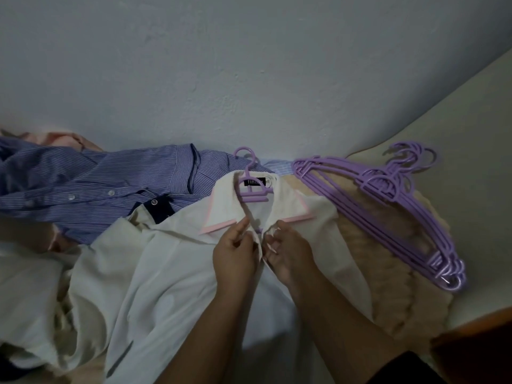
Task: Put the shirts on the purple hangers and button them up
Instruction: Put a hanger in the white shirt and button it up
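Observation:
A white shirt (177, 273) with pink collar edging lies flat on the bed, with a purple hanger (250, 187) inside its collar and the hook pointing to the wall. My left hand (235, 256) pinches the left front edge of the shirt just below the collar. My right hand (288, 253) pinches the right front edge beside it, the two edges almost meeting. A stack of several purple hangers (388, 212) lies to the right.
A blue striped shirt (97, 187) lies crumpled at the back left against the wall (249, 79). A beige fluffy cushion (388, 273) sits under the hanger stack. More pale clothes (33, 286) are heaped at the left.

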